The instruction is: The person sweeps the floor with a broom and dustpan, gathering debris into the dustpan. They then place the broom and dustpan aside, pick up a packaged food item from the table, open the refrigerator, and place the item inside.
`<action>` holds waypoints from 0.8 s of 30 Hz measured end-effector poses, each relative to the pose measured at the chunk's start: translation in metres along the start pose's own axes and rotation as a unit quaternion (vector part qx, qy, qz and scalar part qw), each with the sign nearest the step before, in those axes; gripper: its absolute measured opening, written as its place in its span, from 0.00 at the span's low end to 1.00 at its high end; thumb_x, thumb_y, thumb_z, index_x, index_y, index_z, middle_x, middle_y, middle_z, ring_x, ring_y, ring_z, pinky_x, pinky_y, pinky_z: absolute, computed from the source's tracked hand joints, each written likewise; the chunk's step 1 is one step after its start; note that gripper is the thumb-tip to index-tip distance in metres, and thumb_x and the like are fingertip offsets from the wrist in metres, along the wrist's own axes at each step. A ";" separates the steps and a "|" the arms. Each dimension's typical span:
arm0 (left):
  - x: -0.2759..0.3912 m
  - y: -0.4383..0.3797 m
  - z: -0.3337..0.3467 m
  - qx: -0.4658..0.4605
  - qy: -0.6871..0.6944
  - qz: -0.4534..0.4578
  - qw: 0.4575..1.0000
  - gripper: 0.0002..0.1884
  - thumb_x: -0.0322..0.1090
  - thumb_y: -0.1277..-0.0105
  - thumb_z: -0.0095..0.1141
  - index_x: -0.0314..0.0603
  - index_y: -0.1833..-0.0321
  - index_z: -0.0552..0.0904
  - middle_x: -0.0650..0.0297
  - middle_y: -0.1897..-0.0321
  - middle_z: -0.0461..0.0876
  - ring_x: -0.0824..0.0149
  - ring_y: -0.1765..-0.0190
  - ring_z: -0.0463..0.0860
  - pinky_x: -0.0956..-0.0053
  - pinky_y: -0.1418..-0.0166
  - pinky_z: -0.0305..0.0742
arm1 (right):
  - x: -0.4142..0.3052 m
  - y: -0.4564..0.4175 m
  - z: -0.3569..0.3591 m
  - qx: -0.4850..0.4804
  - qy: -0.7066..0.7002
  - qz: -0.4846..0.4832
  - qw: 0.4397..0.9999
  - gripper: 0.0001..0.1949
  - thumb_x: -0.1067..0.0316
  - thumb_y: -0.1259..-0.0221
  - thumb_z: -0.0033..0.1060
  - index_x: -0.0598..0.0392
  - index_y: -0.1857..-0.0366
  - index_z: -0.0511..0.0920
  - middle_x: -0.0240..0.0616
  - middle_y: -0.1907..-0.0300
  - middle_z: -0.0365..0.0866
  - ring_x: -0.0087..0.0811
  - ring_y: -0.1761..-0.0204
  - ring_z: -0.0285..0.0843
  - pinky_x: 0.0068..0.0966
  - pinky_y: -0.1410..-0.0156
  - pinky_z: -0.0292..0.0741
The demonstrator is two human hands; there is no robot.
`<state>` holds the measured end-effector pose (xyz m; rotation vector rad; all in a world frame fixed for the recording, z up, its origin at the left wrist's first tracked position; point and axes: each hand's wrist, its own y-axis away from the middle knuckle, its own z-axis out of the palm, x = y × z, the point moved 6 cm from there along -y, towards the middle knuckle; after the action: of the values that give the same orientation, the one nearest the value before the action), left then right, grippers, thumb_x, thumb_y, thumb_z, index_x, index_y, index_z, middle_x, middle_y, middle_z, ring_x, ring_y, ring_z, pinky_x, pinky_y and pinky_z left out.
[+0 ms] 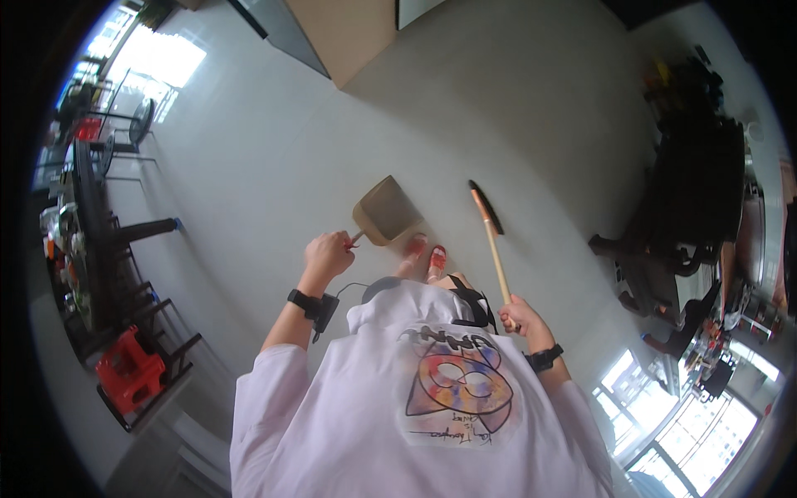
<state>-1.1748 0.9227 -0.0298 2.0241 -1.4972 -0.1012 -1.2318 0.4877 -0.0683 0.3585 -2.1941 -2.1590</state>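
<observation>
My left hand (330,254) is closed around the handle of a beige dustpan (387,211). The pan hangs or rests just ahead of my feet; I cannot tell whether it touches the floor. In my right hand (522,315) is the pale wooden handle of a hand brush (495,249). Its orange head with dark bristles points away from me, to the right of the dustpan and apart from it. Both feet, in red sandals (437,260), stand between the two tools.
A dark table (93,249) with many items runs along the left, with chairs and a red plastic stool (131,370) beside it. Dark wooden furniture (691,193) stands on the right. Ahead, a beige cabinet or partition corner (342,43) meets the pale floor (280,124).
</observation>
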 end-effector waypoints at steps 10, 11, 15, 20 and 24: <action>-0.019 -0.002 0.000 -0.035 -0.013 -0.019 0.999 0.08 0.34 0.52 0.55 0.52 0.68 0.83 0.63 0.73 0.83 0.58 0.66 0.82 0.66 0.64 0.76 | -0.022 0.054 0.026 -0.210 -0.150 0.021 0.966 0.06 0.76 0.40 0.43 0.49 0.64 0.62 0.26 0.84 0.60 0.15 0.92 0.52 0.14 0.90 0.52; -0.021 0.002 0.000 -0.036 -0.009 -0.028 0.999 0.08 0.34 0.52 0.55 0.52 0.68 0.84 0.63 0.73 0.83 0.58 0.65 0.82 0.66 0.64 0.76 | -0.028 0.058 0.024 -0.212 -0.153 0.011 0.965 0.06 0.76 0.40 0.43 0.49 0.64 0.62 0.26 0.84 0.60 0.15 0.92 0.52 0.14 0.90 0.52; -0.033 0.026 0.013 -0.040 -0.009 -0.046 0.998 0.08 0.35 0.51 0.55 0.53 0.68 0.84 0.63 0.72 0.83 0.58 0.64 0.82 0.66 0.64 0.76 | -0.058 0.068 0.029 -0.169 -0.102 -0.034 0.980 0.06 0.76 0.41 0.44 0.50 0.67 0.62 0.28 0.85 0.61 0.17 0.91 0.54 0.15 0.90 0.53; -0.045 0.067 0.026 0.013 0.063 -0.109 0.992 0.08 0.36 0.50 0.54 0.54 0.68 0.84 0.63 0.71 0.83 0.58 0.63 0.82 0.66 0.62 0.76 | -0.113 0.027 0.045 -0.040 0.087 -0.111 0.989 0.08 0.77 0.46 0.46 0.51 0.69 0.61 0.30 0.85 0.63 0.20 0.91 0.58 0.20 0.89 0.57; -0.051 0.091 0.041 0.016 0.094 -0.157 0.983 0.09 0.36 0.51 0.53 0.54 0.67 0.85 0.63 0.70 0.84 0.59 0.63 0.82 0.66 0.61 0.77 | -0.140 -0.042 0.054 0.034 0.226 -0.150 0.962 0.06 0.77 0.49 0.46 0.53 0.73 0.62 0.32 0.86 0.64 0.22 0.90 0.61 0.25 0.88 0.61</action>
<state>-1.2857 0.9352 -0.0311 2.2156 -1.0639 -0.0119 -1.1005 0.5674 -0.0933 1.1300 -2.0494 -1.8722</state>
